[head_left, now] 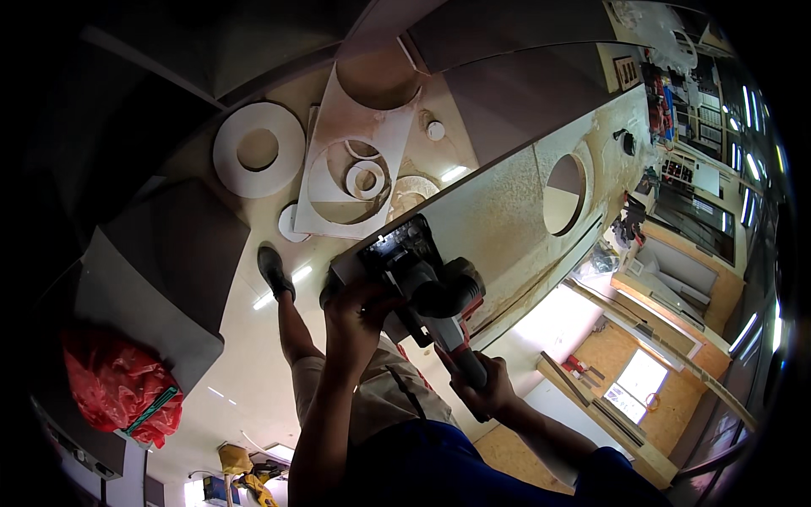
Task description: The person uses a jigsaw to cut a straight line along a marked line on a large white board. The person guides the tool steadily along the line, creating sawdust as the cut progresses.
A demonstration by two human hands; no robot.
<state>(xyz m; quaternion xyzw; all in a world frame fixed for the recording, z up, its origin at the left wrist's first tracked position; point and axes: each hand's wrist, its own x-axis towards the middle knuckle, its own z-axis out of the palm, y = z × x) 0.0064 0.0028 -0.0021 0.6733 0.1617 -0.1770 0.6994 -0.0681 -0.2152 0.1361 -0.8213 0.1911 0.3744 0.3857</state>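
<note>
A handheld power tool [431, 291] with a flat base, a round black knob and red trim stands at the near left end of a long, dusty panel [507, 228]. My right hand [490, 389] is wrapped around its grey and black rear handle. My left hand [359, 317] is at the panel's end, its fingers curled in against the tool's side. Whether those fingers grip the tool or the panel edge is hidden. Farther along the panel is a large round cut-out [564, 194].
On the floor lie a white ring [258, 149] and a white board [314, 203] with round holes. My shoe [274, 270] is near them. A red plastic bag [118, 384] is at left; wooden frames [634, 380] stand at right. Dark panels [524, 101] lie beyond the worked panel.
</note>
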